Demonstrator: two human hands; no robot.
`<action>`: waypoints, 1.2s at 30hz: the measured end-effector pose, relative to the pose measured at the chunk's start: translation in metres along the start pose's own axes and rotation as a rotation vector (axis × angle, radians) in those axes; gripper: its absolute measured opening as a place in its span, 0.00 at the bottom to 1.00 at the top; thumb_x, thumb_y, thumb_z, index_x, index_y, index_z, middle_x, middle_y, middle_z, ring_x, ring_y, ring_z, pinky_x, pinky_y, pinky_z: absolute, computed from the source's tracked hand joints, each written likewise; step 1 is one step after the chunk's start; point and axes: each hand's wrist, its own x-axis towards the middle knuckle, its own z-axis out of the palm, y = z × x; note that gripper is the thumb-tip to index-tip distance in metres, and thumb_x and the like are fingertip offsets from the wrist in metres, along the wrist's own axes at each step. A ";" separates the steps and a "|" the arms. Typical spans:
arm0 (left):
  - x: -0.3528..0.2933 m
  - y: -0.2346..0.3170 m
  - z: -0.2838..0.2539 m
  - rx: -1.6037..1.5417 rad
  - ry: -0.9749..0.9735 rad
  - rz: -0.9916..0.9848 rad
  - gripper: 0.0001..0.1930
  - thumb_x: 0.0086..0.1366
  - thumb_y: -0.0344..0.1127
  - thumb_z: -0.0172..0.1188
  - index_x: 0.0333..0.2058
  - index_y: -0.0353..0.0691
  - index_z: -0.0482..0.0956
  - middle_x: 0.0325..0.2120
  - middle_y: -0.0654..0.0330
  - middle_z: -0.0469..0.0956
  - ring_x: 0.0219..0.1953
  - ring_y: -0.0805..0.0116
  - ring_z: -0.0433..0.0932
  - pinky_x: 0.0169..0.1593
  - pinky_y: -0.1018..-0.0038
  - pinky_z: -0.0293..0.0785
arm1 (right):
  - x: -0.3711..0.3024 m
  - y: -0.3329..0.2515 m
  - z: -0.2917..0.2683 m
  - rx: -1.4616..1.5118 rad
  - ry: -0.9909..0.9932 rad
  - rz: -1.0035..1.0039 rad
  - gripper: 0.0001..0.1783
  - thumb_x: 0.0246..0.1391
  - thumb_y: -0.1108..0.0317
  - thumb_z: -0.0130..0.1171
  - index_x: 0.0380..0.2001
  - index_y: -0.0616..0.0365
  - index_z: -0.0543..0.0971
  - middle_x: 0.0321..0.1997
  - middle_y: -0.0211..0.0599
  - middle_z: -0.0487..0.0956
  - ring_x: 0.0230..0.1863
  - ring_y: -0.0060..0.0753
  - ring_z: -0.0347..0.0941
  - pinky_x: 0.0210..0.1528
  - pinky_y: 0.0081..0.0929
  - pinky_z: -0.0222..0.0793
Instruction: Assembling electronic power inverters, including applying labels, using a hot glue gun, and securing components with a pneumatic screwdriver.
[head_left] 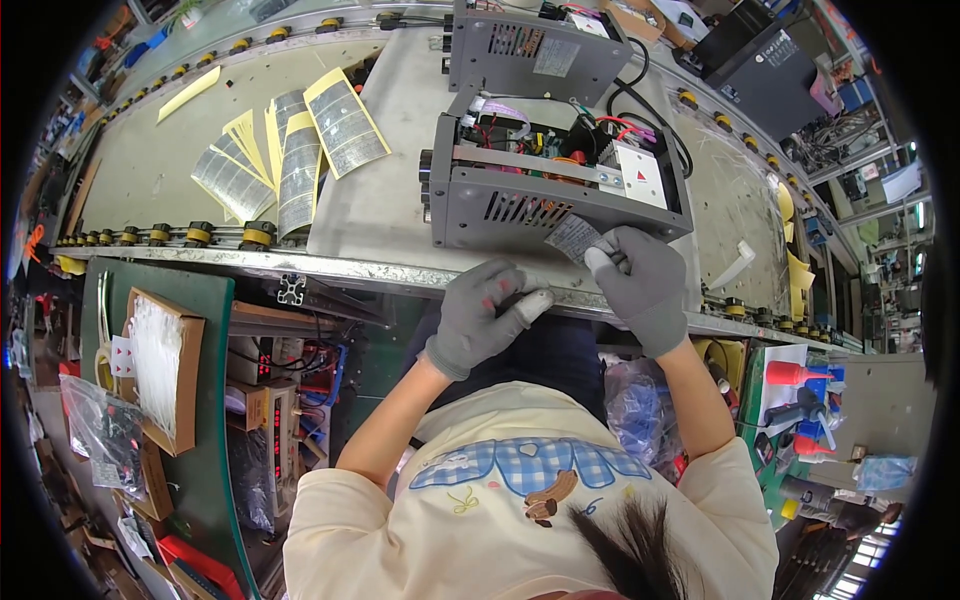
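A grey metal equipment case (560, 205) stands on the workbench before me, its top off and wires, boards and a white plate showing inside. Against its near side is a silver printed label (573, 238), tilted. My right hand (640, 285), in a grey glove, pinches the label at its right end; whether the label is stuck to the case anywhere, I cannot tell. My left hand (490, 312), gloved too, hovers by the bench's front edge with fingers half curled and thumb apart, nothing visible in it.
Another similar case (540, 50) sits behind, with a black cable (650, 115) at its right. Label sheets on yellow backing (290, 160) are spread at the left. Roller rails (200, 235) edge the bench. A green side table (205, 420) holds a cardboard box (187, 380). Red-capped bottles (790, 373) lie right.
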 end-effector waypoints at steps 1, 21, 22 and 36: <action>0.000 0.000 0.000 0.010 -0.005 0.012 0.10 0.55 0.35 0.61 0.32 0.33 0.78 0.20 0.61 0.65 0.22 0.71 0.67 0.29 0.77 0.64 | 0.000 0.000 0.000 -0.001 0.000 -0.001 0.06 0.40 0.68 0.60 0.21 0.56 0.74 0.18 0.35 0.74 0.18 0.34 0.70 0.22 0.28 0.65; 0.011 0.013 0.006 0.018 0.072 0.054 0.10 0.56 0.31 0.59 0.37 0.34 0.77 0.25 0.58 0.72 0.26 0.69 0.72 0.32 0.77 0.68 | 0.001 -0.006 0.003 0.020 0.061 0.023 0.06 0.41 0.67 0.59 0.20 0.56 0.75 0.18 0.36 0.74 0.19 0.37 0.71 0.23 0.29 0.65; 0.014 0.016 0.009 0.039 0.083 0.053 0.10 0.57 0.31 0.58 0.38 0.35 0.76 0.25 0.57 0.73 0.26 0.66 0.73 0.32 0.76 0.69 | 0.001 -0.006 0.002 0.020 0.066 0.024 0.06 0.41 0.67 0.59 0.20 0.56 0.75 0.18 0.36 0.74 0.19 0.37 0.71 0.23 0.29 0.65; 0.040 0.025 0.033 0.527 0.245 0.157 0.10 0.57 0.26 0.54 0.39 0.42 0.75 0.27 0.54 0.75 0.28 0.55 0.75 0.31 0.66 0.70 | -0.036 0.034 -0.032 0.254 0.034 0.324 0.14 0.50 0.62 0.55 0.38 0.58 0.76 0.25 0.43 0.78 0.25 0.37 0.75 0.29 0.26 0.67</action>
